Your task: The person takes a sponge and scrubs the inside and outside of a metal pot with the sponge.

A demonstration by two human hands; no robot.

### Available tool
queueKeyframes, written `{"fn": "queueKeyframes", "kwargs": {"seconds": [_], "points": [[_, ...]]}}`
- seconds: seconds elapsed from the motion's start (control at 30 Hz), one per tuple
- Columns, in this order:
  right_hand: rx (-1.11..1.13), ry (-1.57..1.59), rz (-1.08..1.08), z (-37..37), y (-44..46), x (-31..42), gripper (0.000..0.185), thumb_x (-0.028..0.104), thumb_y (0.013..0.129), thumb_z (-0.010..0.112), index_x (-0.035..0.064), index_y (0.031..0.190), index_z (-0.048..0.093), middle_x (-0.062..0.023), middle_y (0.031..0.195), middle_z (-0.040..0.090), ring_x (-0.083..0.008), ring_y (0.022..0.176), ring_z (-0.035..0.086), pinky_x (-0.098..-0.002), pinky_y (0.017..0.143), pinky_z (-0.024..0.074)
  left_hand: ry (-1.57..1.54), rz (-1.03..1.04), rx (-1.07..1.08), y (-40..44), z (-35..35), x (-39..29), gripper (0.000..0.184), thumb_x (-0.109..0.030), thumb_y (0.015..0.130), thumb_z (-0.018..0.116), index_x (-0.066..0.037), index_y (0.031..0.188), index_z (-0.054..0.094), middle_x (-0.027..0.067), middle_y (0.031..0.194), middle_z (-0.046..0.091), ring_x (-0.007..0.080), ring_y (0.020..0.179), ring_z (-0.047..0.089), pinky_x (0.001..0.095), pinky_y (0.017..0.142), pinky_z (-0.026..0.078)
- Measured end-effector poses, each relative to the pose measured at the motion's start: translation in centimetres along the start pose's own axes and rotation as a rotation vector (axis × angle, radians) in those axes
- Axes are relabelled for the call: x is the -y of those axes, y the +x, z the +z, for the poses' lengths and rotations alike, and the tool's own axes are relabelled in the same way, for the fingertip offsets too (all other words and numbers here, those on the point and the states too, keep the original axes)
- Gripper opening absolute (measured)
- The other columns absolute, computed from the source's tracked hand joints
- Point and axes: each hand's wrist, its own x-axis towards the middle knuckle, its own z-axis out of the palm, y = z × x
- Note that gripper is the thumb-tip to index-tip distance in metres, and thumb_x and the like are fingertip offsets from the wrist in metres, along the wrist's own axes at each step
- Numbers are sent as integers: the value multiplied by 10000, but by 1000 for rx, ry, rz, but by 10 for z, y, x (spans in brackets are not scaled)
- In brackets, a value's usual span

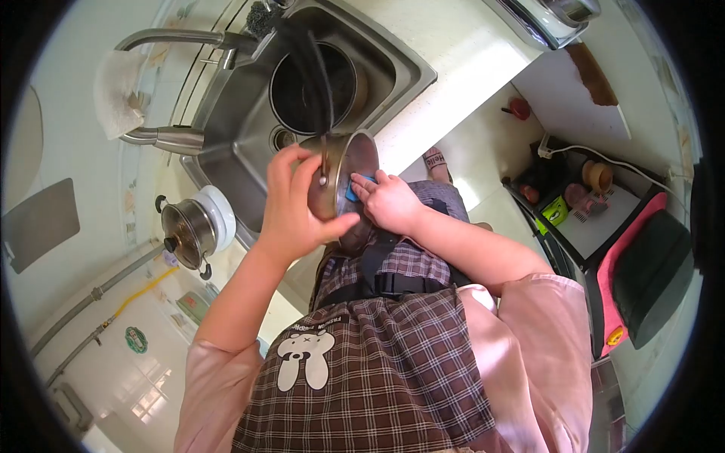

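My left hand [291, 204] grips a metal saucepan [364, 155] by its outer side, thumb near the lower rim. The saucepan is tilted on its side at the sink's front edge, and its long black handle [308, 72] points away from me. Pressed against the inside near the rim is a blue sponge [351, 193], held under the fingers of my right hand [390, 204]. Much of the sponge is hidden by those fingers. Behind the saucepan, a larger dark-bottomed pot [283, 98] stands in the steel sink [230, 170].
Two taps [177, 138] reach over the sink from the left, one with a whitish cloth [119, 94] hung on it. A lidded pot [189, 230] stands left of the sink. White counter [445, 68] extends right; a dark shelf [596, 219] holds several items.
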Motion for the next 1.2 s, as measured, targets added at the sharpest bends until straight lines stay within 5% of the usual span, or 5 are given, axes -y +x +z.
{"fn": "queueKeyframes", "kwargs": {"seconds": [0.27,0.43,0.7,1.03,1.2], "points": [[-95,109,19,-5,7,-9,419,241,750,642,18,1103,657,-118,1250,630,-275,872,623,-366,724,537,38,-52,62,29,-11,-6,870,-422,664,809,-71,1375,450,175,1438,426,394,1329,392,460,1091,316],[-66,76,-55,-10,2,-19,369,218,759,627,9,1060,668,-133,1242,635,-269,884,624,-353,723,541,33,110,-148,18,14,7,863,-624,699,647,-24,1307,531,196,1369,509,432,1269,467,502,1055,382],[10,-42,-201,-19,-15,-30,357,152,783,568,-28,1076,666,-149,1289,606,-267,892,621,-335,718,552,-69,108,-138,20,24,-3,870,-675,765,566,21,1286,541,238,1343,523,436,1249,490,495,1064,366],[86,-57,-187,-27,-2,-22,392,122,777,570,-41,1126,641,-173,1237,621,-260,873,619,-340,744,548,-80,114,-133,19,23,1,877,-680,735,576,7,1280,550,228,1322,541,445,1242,491,499,1057,373],[-174,177,46,-65,-17,-40,479,56,754,562,-45,1221,535,-192,1303,542,-306,911,566,-367,846,500,-172,-13,-40,23,10,-4,772,-488,694,715,-70,1322,546,219,1426,430,427,1298,434,474,1066,369]]}}
